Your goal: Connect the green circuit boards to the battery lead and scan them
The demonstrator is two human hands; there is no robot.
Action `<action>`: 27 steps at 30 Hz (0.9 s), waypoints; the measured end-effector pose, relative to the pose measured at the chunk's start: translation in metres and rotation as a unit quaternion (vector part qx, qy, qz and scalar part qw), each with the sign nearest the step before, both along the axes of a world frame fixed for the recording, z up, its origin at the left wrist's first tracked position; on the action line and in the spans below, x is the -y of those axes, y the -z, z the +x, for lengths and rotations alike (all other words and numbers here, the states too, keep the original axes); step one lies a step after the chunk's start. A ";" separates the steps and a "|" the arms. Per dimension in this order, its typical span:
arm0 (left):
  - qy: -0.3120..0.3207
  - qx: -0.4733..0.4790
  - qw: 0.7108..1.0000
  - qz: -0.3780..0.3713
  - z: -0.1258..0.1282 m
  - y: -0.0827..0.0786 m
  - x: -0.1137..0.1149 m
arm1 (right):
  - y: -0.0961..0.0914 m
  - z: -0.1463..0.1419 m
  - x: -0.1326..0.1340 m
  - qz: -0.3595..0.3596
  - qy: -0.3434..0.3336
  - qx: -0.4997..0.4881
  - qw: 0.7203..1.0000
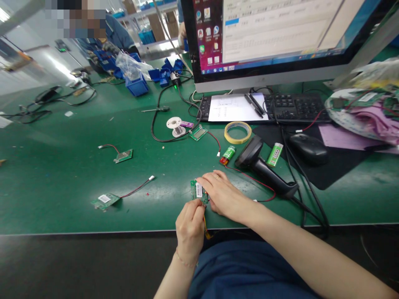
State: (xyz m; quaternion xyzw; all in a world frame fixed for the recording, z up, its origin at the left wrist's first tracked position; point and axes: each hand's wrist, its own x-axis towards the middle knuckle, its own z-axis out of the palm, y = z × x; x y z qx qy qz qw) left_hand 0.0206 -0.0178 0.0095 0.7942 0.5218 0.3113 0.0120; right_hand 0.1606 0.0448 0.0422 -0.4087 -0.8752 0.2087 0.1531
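Observation:
A small green circuit board (198,189) with a white barcode label is at the bench's front, between my two hands. My right hand (222,193) grips its right side, fingers curled over the edge. At the lower edge of the board, my left hand (190,222) is closed in a pinch. A lead of yellow and red wires (205,222) comes out by the left fingertips and hangs past the bench edge. The fingers hide its upper end. Behind the right hand lies a green battery (228,155) with a red-and-black lead.
Right of my hands lie a barcode scanner (264,168), another battery (274,155) and a mouse (308,148). Other boards with leads (106,201) (124,156) (198,133) lie left and behind. Tape (237,133), a solder spool (176,126), a keyboard (296,107) and a monitor (264,79) stand further back.

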 end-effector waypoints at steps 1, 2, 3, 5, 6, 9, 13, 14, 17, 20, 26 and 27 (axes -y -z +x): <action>0.004 -0.002 1.000 -0.003 -0.001 0.000 0.000 | 0.000 0.000 0.000 0.000 0.000 0.003 1.000; 0.007 0.002 1.000 -0.006 -0.002 0.000 -0.001 | 0.000 0.000 0.000 0.001 0.000 0.005 1.000; 0.007 0.012 1.000 -0.010 -0.002 0.001 -0.001 | 0.000 -0.001 0.000 0.001 -0.001 0.006 1.000; -0.002 0.047 0.999 -0.023 -0.004 0.002 -0.002 | 0.001 -0.001 0.000 0.001 -0.002 0.006 1.000; -0.009 0.064 0.997 -0.032 -0.005 0.003 -0.003 | 0.001 -0.001 0.000 0.001 -0.001 0.005 1.000; -0.017 0.088 0.995 -0.044 -0.007 0.005 -0.003 | 0.001 -0.001 0.000 -0.002 0.003 0.003 1.000; -0.004 0.047 0.999 -0.015 -0.004 0.004 -0.002 | 0.000 0.000 0.000 -0.004 0.004 -0.002 1.000; -0.003 0.031 0.999 -0.010 -0.004 0.003 -0.002 | -0.001 0.001 0.000 -0.005 0.002 -0.002 1.000; 0.001 -0.003 1.000 -0.003 -0.001 0.001 -0.002 | -0.002 0.002 -0.001 -0.004 -0.004 0.003 1.000; 0.006 -0.029 0.999 0.013 -0.002 0.002 -0.003 | -0.002 0.001 0.001 0.002 0.000 0.014 1.000; 0.062 0.037 0.997 0.041 -0.014 0.015 -0.007 | -0.019 0.010 0.006 -0.009 0.013 -0.009 1.000; 0.053 0.050 0.996 0.046 -0.015 0.016 -0.008 | -0.025 0.018 0.005 0.004 0.030 -0.027 0.999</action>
